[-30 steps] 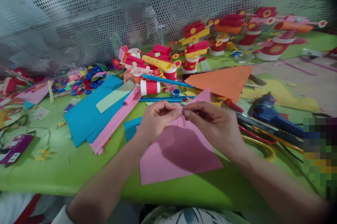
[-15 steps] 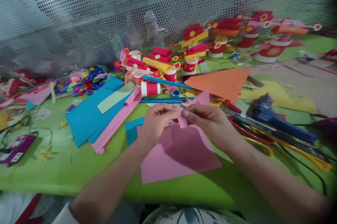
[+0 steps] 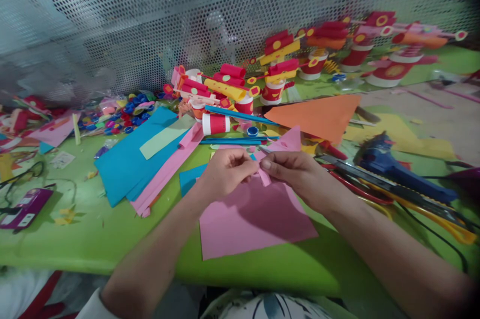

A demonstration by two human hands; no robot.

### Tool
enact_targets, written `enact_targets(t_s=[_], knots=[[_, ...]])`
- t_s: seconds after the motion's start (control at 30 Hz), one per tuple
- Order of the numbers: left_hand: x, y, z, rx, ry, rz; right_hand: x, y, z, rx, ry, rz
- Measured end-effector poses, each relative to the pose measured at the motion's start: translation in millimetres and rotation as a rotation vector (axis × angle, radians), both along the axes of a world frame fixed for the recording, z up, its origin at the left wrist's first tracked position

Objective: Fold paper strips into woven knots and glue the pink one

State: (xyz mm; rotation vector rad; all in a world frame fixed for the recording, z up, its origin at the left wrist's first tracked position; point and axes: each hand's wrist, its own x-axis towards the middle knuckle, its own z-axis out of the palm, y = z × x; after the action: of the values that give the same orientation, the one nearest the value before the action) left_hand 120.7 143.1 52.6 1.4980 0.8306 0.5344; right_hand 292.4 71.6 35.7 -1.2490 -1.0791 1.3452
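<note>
Pink paper strip (image 3: 264, 177) pinched in right hand (image 3: 300, 175)

The strip is pinched between thumb and forefinger in the right grip, over a pink paper sheet (image 3: 258, 226) laid by the near edge of the green table (image 3: 75, 249). The left hand (image 3: 225, 174) is held just beside it, fingers curled; whether paper is caught in that grip cannot be told. Toward the right edge, a blue glue gun (image 3: 397, 165) is laid.

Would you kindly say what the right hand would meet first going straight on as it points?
Past its narrow pink paper strip, the right hand would probably meet the left hand; depth is unclear.
</note>
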Motion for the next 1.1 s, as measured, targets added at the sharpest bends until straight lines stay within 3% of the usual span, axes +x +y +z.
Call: enact_targets(t_s=[0.13, 0.3, 0.4, 0.53, 0.67, 0.77, 0.83, 0.97, 1.1], knots=[[0.2, 0.0, -0.1, -0.079, -0.019, 0.003, 0.9, -0.4, 2.3, -0.034, 0.08, 0.016], [-7.7, 4.7, 7.7, -0.036, -0.059, -0.136, 4.5, 1.8, 2.3, -0.213, 0.281, 0.032], [-12.7, 7.8, 10.8, 0.095, -0.1, -0.146, 6.3, 3.5, -0.5, -0.329, 0.431, 0.062], [-12.6, 9.5, 9.5, 0.337, -0.219, -0.313, 5.9, 3.1, -2.1, -0.422, 0.555, 0.068], [-7.9, 8.8, 5.9, 0.42, -0.243, -0.273, 4.2, 1.0, 0.1, -0.484, 0.633, 0.067], [-5.2, 7.1, 2.8, 0.41, -0.258, -0.189, 4.0, -0.4, 0.7, -0.408, 0.593, 0.133], [-3.7, 6.0, 0.6, 0.318, -0.293, -0.142, 4.0, -1.3, 0.8, -0.315, 0.495, 0.151], [-0.6, 6.1, -4.1, 0.034, -0.362, 0.014, 3.3, -3.1, 3.2, -0.071, 0.28, -0.03], [0.8, 6.6, -5.9, -0.048, -0.346, 0.132, 1.8, -4.3, 7.9, 0.095, 0.108, -0.13]])
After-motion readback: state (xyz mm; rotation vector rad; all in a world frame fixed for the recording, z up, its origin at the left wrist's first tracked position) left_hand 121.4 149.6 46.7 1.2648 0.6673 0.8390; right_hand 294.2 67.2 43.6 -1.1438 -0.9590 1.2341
